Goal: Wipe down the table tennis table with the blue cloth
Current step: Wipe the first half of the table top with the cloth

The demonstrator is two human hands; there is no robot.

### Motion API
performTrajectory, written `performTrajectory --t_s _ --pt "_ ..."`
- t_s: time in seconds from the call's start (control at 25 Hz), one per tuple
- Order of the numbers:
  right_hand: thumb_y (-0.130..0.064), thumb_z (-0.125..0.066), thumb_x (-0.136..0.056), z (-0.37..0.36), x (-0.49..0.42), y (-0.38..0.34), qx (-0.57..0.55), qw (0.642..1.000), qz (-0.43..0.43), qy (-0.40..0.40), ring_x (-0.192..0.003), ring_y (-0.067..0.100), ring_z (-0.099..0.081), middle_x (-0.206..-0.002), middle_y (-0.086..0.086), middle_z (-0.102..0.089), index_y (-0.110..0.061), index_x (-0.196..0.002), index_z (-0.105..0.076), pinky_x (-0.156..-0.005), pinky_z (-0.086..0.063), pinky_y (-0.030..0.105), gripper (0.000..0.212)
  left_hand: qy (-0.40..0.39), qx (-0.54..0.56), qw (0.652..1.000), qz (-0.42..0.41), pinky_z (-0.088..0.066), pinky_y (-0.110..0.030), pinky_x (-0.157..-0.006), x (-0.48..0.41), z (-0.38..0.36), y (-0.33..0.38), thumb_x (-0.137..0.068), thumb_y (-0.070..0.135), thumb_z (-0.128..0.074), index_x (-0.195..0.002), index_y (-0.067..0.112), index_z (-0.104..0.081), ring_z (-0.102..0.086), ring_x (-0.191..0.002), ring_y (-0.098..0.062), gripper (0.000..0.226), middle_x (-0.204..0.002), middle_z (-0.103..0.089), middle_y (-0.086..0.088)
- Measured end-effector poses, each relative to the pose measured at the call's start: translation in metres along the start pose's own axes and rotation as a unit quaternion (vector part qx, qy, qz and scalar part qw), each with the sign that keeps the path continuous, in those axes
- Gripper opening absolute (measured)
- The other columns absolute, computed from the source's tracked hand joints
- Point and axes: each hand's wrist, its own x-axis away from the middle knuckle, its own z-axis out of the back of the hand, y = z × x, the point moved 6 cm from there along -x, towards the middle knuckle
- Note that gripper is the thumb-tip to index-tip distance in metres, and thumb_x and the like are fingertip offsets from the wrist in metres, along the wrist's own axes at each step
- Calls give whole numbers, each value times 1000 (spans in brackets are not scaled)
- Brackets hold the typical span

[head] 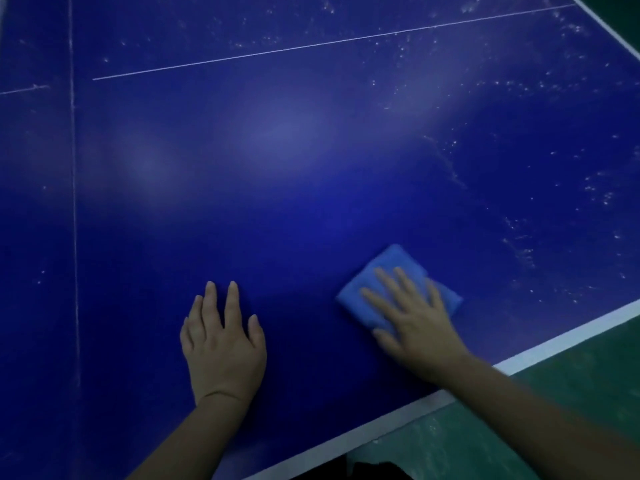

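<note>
Head view: you lean over the table tennis table [311,188], whose dark blue top fills almost the whole frame under dim light. Your left hand [223,344] lies palm down on the bare top near the table's near edge, fingers straight and slightly spread, grasping nothing. Your right hand [412,323] presses flat on the blue cloth [398,259], fingers extended and fanned across it rather than curled around it.

The cloth is folded into a thick pad and rests on the top just inside the near edge, to the right of your left hand and well apart from it. A white edge line [571,336] borders that near edge, and a green floor [575,393] shows beyond it. A thin white line [311,46] crosses the far part of the top, and a faint pale seam [73,202] runs down the left side.

White specks [519,237] dot the top toward its right edge and far end. A soft sheen [284,133] of reflected light sits on the middle. The blurred dark shape at the bottom of the frame cannot be made out.
</note>
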Motion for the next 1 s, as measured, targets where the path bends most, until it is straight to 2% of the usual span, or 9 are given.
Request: performTrajectory --t_s 0.2,0.28,0.4,0.48,0.56,0.68,0.76,0.92,1.0 --pt "-54 -26 -99 23 -47 115 -63 941 -331 5 -150 22 5 -164 -6 3 -40 -154 -10 -117 -4 60 59 0 -5 1000 -4 -17 -53 -117 0 -2 0 -98 38 -41 -153 20 -28 -15 -147 -31 59 -161 -18 -11" --pt "-51 -31 -98 22 -76 65 -57 954 -294 3 -150 23 4 -164 -4 3 -39 -154 -11 -116 -4 60 61 1 -4 1000 0 -16 -52 -117 -1 -2 0 -97 38 -44 -153 21 -27 -15 -147 -30 61 -161 -19 -11" --pt "-53 -39 -92 2 -36 -41 -15 998 -58 6 -150 26 -13 -163 -4 -13 -41 -151 -25 -113 -13 59 62 8 -4 1000 -4 -18 -53 -117 1 0 1 -97 37 -44 -153 21 -28 -16 -146 -31 60 -160 -20 -11" --pt "-54 -41 -88 -3 20 -42 -14 1000 17 -7 -148 25 -21 -162 -6 -18 -42 -149 -29 -110 -20 60 62 8 -6 1000 -4 -17 -53 -117 1 -1 0 -97 37 -43 -153 21 -27 -16 -146 -30 60 -161 -19 -11" --pt "-55 -35 -89 3 44 25 5 998 -62 -4 -148 26 -21 -161 -5 -18 -40 -149 -31 -110 -24 63 61 14 -5 1000 -9 -17 -53 -116 0 -2 0 -97 37 -44 -152 21 -28 -17 -146 -31 59 -160 -20 -12" --pt "-56 -20 -97 20 31 122 -43 951 -306 1 -151 23 -3 -164 -5 -4 -39 -154 -18 -116 -9 61 59 30 -6 999 -13 -20 -56 -114 -1 -2 1 -97 35 -46 -151 19 -31 -20 -144 -33 58 -159 -23 -14" --pt "-52 -26 -99 20 7 105 -59 931 -361 4 -151 23 3 -164 -5 2 -39 -154 -12 -116 -4 61 59 30 -4 1000 -8 -20 -56 -114 0 0 0 -97 35 -46 -151 19 -31 -20 -144 -33 58 -159 -22 -13" --pt "-53 -39 -92 -5 31 -24 -17 995 -99 -1 -150 24 -9 -163 -5 -14 -41 -150 -27 -114 -8 59 60 15 -5 1000 -7 -17 -54 -116 0 1 1 -98 36 -43 -152 20 -28 -17 -146 -32 58 -160 -19 -11" --pt "-54 -38 -91 -8 71 -15 -5 999 -52 -8 -150 23 -14 -162 -6 -17 -41 -150 -29 -114 -14 58 60 14 0 1000 -12 -16 -54 -116 0 2 1 -98 34 -44 -152 19 -29 -17 -146 -32 58 -161 -18 -10"
